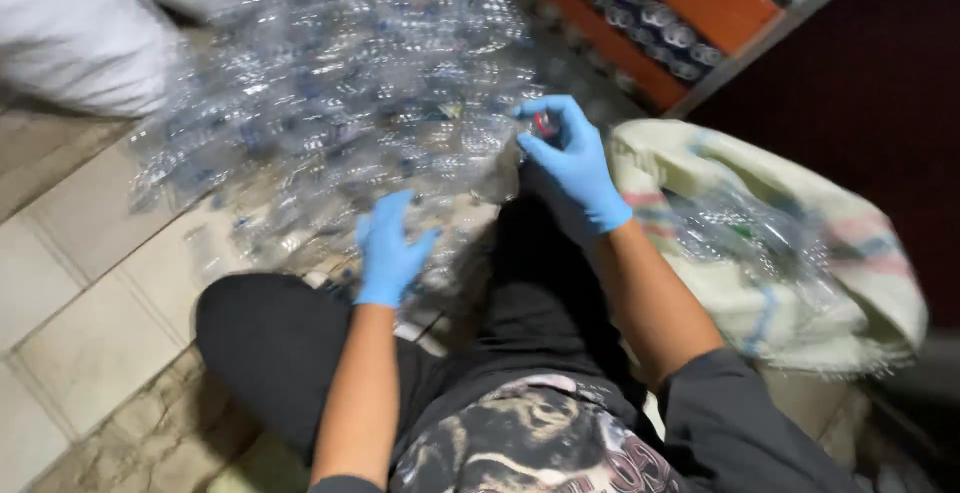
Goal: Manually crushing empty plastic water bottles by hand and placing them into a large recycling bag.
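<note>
A large heap of clear plastic bottles (350,83) lies on the tiled floor in front of me. My left hand (390,248), in a blue glove, reaches toward the near edge of the heap with its fingers spread and nothing in it. My right hand (572,158), also in a blue glove, is raised at the right side of the heap and pinches a small red cap (545,125) between thumb and fingers. My legs in black trousers (290,343) are folded under me.
A white woven sack (830,293) with coloured stripes stands open at my right, with clear bottles inside. A white sack (90,33) sits at the far left. An orange shelf (640,13) runs along the back right. Beige floor tiles (80,283) lie to my left.
</note>
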